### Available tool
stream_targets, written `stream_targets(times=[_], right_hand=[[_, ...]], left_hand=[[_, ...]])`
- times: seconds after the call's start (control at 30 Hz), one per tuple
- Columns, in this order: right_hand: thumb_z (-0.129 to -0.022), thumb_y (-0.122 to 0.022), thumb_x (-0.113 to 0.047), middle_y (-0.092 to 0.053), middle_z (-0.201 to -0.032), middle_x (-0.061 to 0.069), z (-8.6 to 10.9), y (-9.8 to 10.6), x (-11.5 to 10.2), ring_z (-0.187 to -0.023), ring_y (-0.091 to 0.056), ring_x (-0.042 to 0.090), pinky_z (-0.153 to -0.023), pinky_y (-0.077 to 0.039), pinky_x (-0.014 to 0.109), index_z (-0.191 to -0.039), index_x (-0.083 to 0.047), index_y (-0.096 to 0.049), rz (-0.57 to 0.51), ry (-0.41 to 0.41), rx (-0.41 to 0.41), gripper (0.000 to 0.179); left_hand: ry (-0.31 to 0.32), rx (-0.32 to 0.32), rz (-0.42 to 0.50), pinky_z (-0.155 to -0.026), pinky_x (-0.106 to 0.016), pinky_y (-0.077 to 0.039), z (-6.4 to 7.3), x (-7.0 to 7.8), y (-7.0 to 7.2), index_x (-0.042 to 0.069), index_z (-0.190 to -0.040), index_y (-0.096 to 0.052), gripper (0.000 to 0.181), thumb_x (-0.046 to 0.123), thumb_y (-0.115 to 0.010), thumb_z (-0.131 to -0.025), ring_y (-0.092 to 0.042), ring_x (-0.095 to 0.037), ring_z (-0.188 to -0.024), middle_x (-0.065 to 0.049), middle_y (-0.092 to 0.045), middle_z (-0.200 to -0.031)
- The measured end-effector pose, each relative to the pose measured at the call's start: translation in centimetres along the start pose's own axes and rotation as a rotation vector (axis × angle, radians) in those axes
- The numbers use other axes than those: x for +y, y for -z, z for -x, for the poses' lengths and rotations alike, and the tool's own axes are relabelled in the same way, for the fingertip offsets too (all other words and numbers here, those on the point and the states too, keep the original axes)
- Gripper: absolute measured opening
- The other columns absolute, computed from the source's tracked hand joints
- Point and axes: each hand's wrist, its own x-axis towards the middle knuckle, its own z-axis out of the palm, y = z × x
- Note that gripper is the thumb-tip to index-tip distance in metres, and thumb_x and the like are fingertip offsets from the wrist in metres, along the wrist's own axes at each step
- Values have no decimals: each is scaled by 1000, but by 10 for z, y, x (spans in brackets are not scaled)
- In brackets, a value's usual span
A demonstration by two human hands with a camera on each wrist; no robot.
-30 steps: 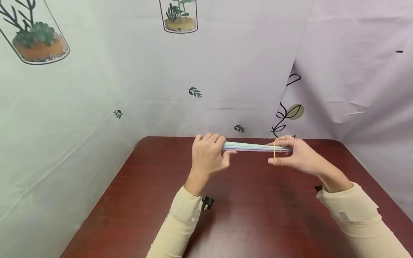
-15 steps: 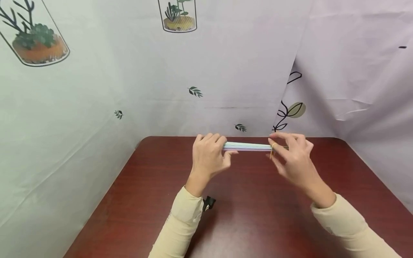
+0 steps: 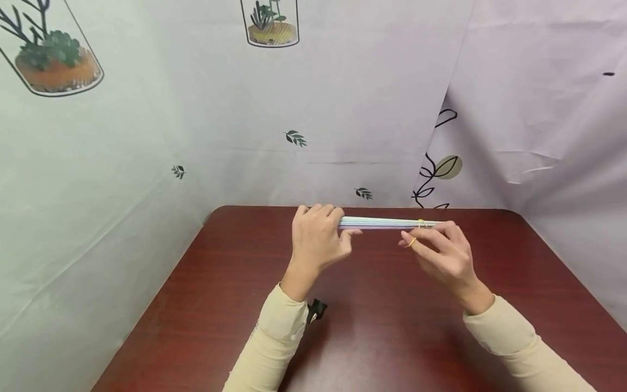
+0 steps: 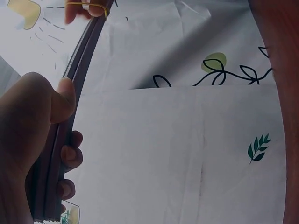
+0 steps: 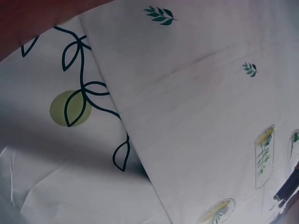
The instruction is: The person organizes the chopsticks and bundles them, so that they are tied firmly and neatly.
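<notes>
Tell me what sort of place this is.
Probably a makeshift, screened-off work corner: a reddish-brown table has creased pale sheets behind and beside it, printed with leaf sprigs and potted plants.

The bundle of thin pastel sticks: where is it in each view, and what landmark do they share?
Head: bundle of thin pastel sticks right of centre, between left hand and right hand.
Left wrist: bundle, looking dark, slants up the left side.
Right wrist: what looks like the bundle's dark end, at the right edge, low.
Shared landmark: printed olive-green circle with black leaf outline.
</notes>
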Motion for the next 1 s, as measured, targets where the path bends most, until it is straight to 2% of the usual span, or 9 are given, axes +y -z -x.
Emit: stream_targets(times=[0.1,0.2,0.43,0.5,0.6,0.7,0.8,0.93,1.0], right_hand=[[-89,-75,-15,-66,-63,8,-1,-1,-2,-50,-43,29,-47,-31,33,-71,-2,-76,-5,-16,-11,22],[-89,-76,-26,-66,-62,10,-1,1,-5,-49,-44,28,-48,-32,33,-78,2,-77,-1,-71,-34,30],[-86,-73,-46,-70,-70,12,1,11,-7,-57,-52,28,-58,-40,32,-98,8,-75,29,-290,-141,55],[-86,-72,-49,-70,-71,11,1,14,-8,-61,-55,26,-62,-41,28,-103,8,-74,29,-347,-170,59],[-85,-73,-49,-70,-73,12,0,17,-10,-62,-54,17,-60,-40,19,-108,7,-73,-25,-441,-174,60],[-84,-77,-42,-70,-75,13,-2,22,-11,-60,-53,5,-55,-38,12,-114,8,-70,-134,-561,-161,59],[-82,-82,-20,-72,-78,7,-6,29,-12,-60,-56,-2,-55,-42,10,-121,8,-66,-225,-703,-151,51],[-74,-79,11,-71,-81,-6,-12,36,-13,-63,-62,-2,-61,-47,10,-125,7,-63,-258,-863,-111,54],[-73,-77,16,-70,-80,-8,-16,38,-13,-63,-62,-2,-62,-48,10,-126,6,-63,-246,-919,-91,56]], left_hand=[[12,-2,-20,-59,-36,-39,0,-1,1,15,-64,-53,33,44,-65,-77,-52,-18,-58,3,-50,-59],[17,3,-37,-57,-36,-37,-2,-2,2,15,-64,-53,33,43,-67,-74,-51,-19,-57,3,-48,-58],[34,35,-48,-58,-36,-36,-3,-3,2,15,-71,-56,30,42,-69,-73,-51,-19,-57,4,-51,-59],[44,38,-49,-59,-37,-37,-3,-3,3,16,-74,-56,27,39,-69,-72,-51,-18,-58,4,-51,-60],[48,56,-55,-61,-37,-38,-2,-3,2,16,-76,-57,24,37,-68,-72,-52,-18,-60,5,-54,-62],[36,114,-53,-61,-37,-38,-2,-3,1,16,-75,-59,22,37,-65,-74,-52,-18,-62,4,-56,-65],[8,207,-54,-60,-37,-38,-3,-2,1,15,-71,-58,25,39,-60,-79,-51,-19,-61,3,-56,-66],[-15,307,-93,-59,-37,-38,-6,2,1,14,-67,-55,38,45,-51,-88,-48,-21,-59,1,-54,-65],[-10,323,-120,-60,-38,-39,-6,6,1,13,-67,-53,43,49,-46,-91,-47,-22,-60,0,-52,-65]])
